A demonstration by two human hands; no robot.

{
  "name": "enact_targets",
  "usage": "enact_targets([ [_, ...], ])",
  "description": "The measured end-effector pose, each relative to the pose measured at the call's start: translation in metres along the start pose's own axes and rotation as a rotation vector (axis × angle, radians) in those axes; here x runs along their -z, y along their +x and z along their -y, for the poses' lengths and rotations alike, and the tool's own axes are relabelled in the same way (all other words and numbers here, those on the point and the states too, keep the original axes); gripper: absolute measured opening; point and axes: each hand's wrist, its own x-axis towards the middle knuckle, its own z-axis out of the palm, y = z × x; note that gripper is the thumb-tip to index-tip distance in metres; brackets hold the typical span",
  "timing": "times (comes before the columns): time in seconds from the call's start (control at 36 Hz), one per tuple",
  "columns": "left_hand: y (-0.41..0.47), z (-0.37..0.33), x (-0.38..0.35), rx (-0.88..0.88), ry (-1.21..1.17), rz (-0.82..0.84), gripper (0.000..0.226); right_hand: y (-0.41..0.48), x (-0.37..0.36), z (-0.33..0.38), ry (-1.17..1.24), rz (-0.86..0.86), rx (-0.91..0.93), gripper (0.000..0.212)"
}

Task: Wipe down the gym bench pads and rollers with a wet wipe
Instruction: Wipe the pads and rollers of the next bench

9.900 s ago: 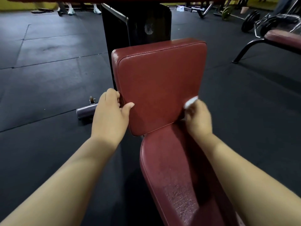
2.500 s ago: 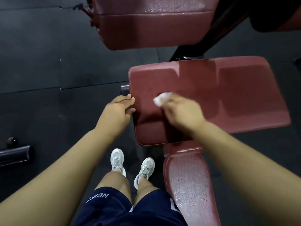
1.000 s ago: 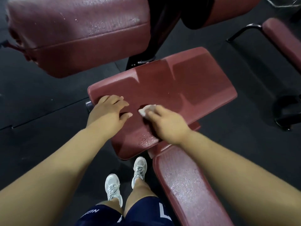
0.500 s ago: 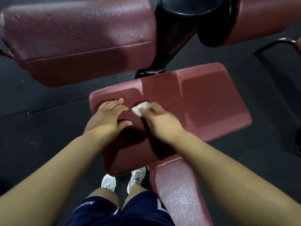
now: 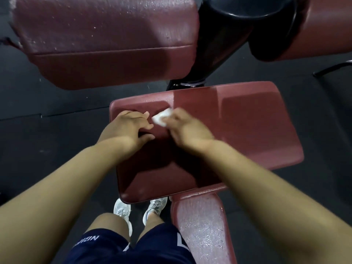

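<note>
A flat maroon bench pad fills the middle of the view. My right hand holds a small folded white wet wipe against the pad near its far left corner. My left hand rests on the pad just left of the wipe, fingers spread and bent, its fingertips almost touching the wipe. A narrower maroon pad, speckled with droplets, runs toward me below the flat pad. A big maroon roller pad hangs across the top, with another maroon pad at the top right.
A thick black post rises behind the flat pad between the two upper pads. Black rubber floor tiles lie all around. My white shoes and dark blue shorts are below the pad. A black metal leg shows at right.
My right hand has slid the wipe up and left along the pad toward its far corner. My left hand stays planted on the pad beside it. The view has tilted further down.
</note>
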Motion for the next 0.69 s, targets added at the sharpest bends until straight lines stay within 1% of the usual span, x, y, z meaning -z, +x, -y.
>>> enact_targets([
  [0.03, 0.001, -0.001, 0.002, 0.013, 0.001, 0.015, 0.036, -0.001, 0.006, -0.023, -0.016, -0.050, -0.068, 0.041],
  [0.11, 0.003, -0.005, 0.004, 0.035, 0.023, 0.029, 0.038, -0.006, 0.030, -0.104, -0.070, -0.306, -0.465, 0.063],
  [0.14, 0.003, -0.007, 0.004, 0.041, 0.044, 0.027, 0.037, -0.009, 0.039, -0.125, -0.098, -0.369, -0.591, 0.063],
  [0.17, 0.004, -0.010, 0.004, 0.044, 0.070, 0.022, 0.036, -0.010, 0.047, -0.137, -0.096, -0.394, -0.722, 0.056],
  [0.19, 0.005, -0.012, 0.004, 0.046, 0.097, 0.014, 0.034, -0.009, 0.051, -0.144, -0.084, -0.396, -0.828, 0.047],
  [0.22, 0.007, -0.015, 0.004, 0.048, 0.121, 0.004, 0.032, -0.005, 0.050, -0.139, -0.123, -0.381, -0.882, 0.040],
  [0.25, 0.008, -0.018, 0.003, 0.053, 0.136, -0.009, 0.030, 0.003, 0.048, -0.125, -0.118, -0.385, -0.889, 0.036],
  [0.28, 0.010, -0.020, 0.003, 0.063, 0.141, -0.024, 0.028, 0.011, 0.040, -0.110, -0.125, -0.369, -0.817, 0.036],
  [0.31, 0.012, -0.023, 0.002, 0.076, 0.140, -0.040, 0.026, 0.020, 0.029, -0.092, -0.134, -0.330, -0.683, 0.040],
  [0.33, 0.014, -0.025, 0.001, 0.088, 0.136, -0.055, 0.025, 0.027, 0.020, -0.070, -0.121, -0.252, -0.526, 0.045],
  [0.39, 0.017, -0.028, 0.001, 0.110, 0.128, -0.073, 0.024, 0.034, 0.008, -0.030, -0.020, -0.058, -0.259, 0.046],
  [0.42, 0.018, -0.029, 0.002, 0.119, 0.119, -0.074, 0.024, 0.033, 0.008, -0.021, 0.018, 0.023, -0.150, 0.047],
  [0.44, 0.019, -0.029, 0.003, 0.123, 0.107, -0.066, 0.024, 0.031, 0.012, -0.018, 0.034, 0.055, -0.053, 0.048],
  [0.47, 0.019, -0.030, 0.004, 0.123, 0.099, -0.056, 0.024, 0.026, 0.017, -0.026, 0.043, 0.061, 0.001, 0.049],
  [0.5, 0.020, -0.030, 0.004, 0.119, 0.094, -0.045, 0.025, 0.021, 0.023, -0.039, 0.049, 0.036, 0.013, 0.050],
  [0.56, 0.023, -0.031, 0.005, 0.103, 0.103, -0.035, 0.027, 0.011, 0.038, -0.080, -0.004, -0.075, -0.083, 0.048],
  [0.58, 0.024, -0.033, 0.004, 0.091, 0.116, -0.030, 0.029, 0.005, 0.046, -0.106, -0.064, -0.159, -0.185, 0.047],
  [0.64, 0.029, -0.039, 0.003, 0.059, 0.144, -0.019, 0.033, -0.012, 0.061, -0.157, -0.197, -0.307, -0.450, 0.040],
  [0.67, 0.032, -0.044, 0.002, 0.043, 0.154, -0.013, 0.035, -0.022, 0.069, -0.178, -0.228, -0.360, -0.600, 0.037],
  [0.69, 0.035, -0.049, 0.001, 0.025, 0.159, -0.008, 0.036, -0.029, 0.073, -0.192, -0.205, -0.409, -0.740, 0.035],
])
